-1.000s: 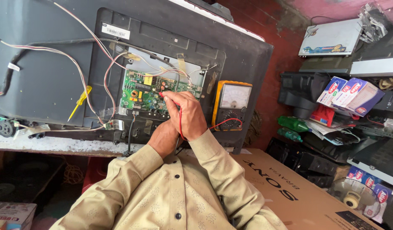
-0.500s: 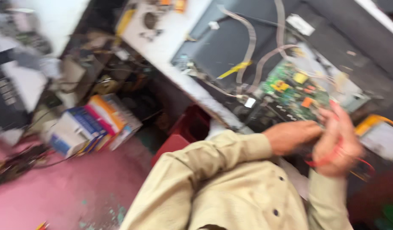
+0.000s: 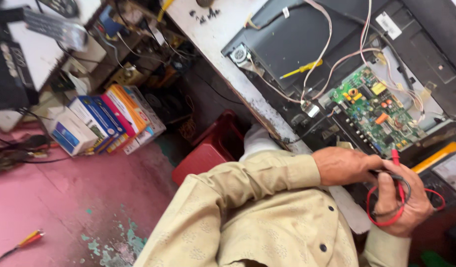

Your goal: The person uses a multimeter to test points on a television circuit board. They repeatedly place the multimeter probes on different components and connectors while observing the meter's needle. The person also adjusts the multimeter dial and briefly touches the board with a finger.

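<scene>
— Head view first: what are the hands doing?

— Both sit at the lower right, below the opened back of a flat television lying on the white workbench. The left hand is closed, fingers curled onto the black probe lead. The right hand is wrapped around the red multimeter probe, its tip pointing up toward the board, with the red lead looped across the palm.

— And the board?

— The green circuit board lies exposed inside the set, just above the hands, pale wires running off it. A yellow multimeter sits at the right edge, touching neither hand that I can see.

— Anything else around?

— A yellow screwdriver rests on the set's back. Coloured boxes are stacked on the pink floor, beside a red stool.
</scene>
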Motion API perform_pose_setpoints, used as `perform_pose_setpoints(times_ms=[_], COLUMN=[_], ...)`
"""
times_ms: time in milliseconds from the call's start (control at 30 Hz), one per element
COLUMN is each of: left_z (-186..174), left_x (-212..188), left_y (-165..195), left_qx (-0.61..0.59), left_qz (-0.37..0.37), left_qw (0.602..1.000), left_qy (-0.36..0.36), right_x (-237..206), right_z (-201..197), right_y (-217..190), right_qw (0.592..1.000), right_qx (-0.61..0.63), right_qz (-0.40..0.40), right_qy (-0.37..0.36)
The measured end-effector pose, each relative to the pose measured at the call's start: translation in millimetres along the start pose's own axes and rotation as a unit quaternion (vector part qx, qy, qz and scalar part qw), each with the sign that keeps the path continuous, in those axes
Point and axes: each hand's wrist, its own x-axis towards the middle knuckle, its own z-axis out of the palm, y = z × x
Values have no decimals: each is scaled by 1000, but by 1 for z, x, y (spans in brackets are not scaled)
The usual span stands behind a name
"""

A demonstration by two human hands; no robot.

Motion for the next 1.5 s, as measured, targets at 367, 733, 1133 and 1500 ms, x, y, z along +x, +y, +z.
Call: perform_pose_setpoints(times_ms=[367,733,1133,1500], left_z=[-38,-75,-25,-4], left_x=[-78,-105,-43,-33], left_y=[-21,-38,-56,-59], left_qx=[95,37,162,126], left_qz=[-53,-203,-196,-208], left_qw=[972,932,928,921], left_qy=[206,298,274,304], right_x=[-6,16,5,8], right_z=[22,17,7,-8], right_y=[25,22,7,20], right_qw=[988,978,979,977], right_qx=[122,123,122,114], right_qz=[17,41,69,90], right_qy=[95,162,151,156])
